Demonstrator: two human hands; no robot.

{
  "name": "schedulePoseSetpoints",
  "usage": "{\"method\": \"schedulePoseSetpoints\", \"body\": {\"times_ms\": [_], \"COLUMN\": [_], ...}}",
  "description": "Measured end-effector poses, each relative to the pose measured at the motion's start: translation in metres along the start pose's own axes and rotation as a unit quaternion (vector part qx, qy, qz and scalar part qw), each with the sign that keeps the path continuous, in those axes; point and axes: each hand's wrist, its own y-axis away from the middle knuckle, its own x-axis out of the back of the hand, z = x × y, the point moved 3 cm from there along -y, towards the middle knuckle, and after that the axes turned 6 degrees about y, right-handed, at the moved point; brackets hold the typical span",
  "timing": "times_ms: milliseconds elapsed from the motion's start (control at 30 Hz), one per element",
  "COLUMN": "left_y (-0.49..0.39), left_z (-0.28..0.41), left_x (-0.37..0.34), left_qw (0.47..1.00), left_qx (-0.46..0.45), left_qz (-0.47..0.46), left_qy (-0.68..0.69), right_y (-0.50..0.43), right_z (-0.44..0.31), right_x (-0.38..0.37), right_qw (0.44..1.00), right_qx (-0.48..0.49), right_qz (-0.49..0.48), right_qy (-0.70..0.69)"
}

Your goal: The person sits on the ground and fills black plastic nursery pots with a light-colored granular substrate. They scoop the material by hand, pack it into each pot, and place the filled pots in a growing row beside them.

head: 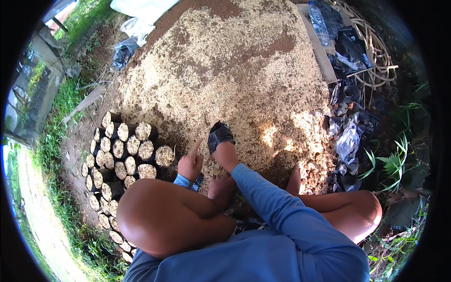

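Note:
My right hand [225,154] reaches into the mouth of a small black plastic grow bag [219,136], which hides its fingers. Whether those fingers are gripping the plastic I cannot see. Just left of it is my left hand [190,165], its index finger stretched forward and the other fingers curled; nothing shows in it. Both hands are over a broad spread of pale husk-like material mixed with brown soil [218,81]. Several filled black bags [133,145] stand packed together to the left, their tops pale with the same material. The closest single one [165,156] is beside my left hand.
On the right lie a plastic bottle [319,24], a wooden board [317,46], coiled hose [378,46] and crumpled clear plastic [347,142] among black sheets. A white sack [144,8] is at the upper left. My bent knees [151,215] flank the near side.

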Motion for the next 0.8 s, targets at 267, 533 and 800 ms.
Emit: {"method": "schedulePoseSetpoints", "body": {"times_ms": [267, 533, 800], "left_y": [-0.001, 0.005, 0.006], "left_z": [0.002, -0.023, 0.001], "left_x": [-0.008, -0.01, 0.007], "left_qw": [0.998, 0.994, 0.986], "left_qx": [-0.006, 0.003, -0.059], "left_qz": [0.061, 0.106, 0.154], "left_qy": [0.02, 0.032, 0.036], "right_y": [0.033, 0.039, 0.035], "right_z": [-0.033, -0.065, -0.052], "right_x": [-0.007, 0.001, 0.015], "right_qw": [0.974, 0.976, 0.953], "right_qx": [0.072, 0.087, 0.176], "right_qz": [-0.008, -0.029, 0.247], "right_qy": [-0.216, -0.196, 0.0]}}
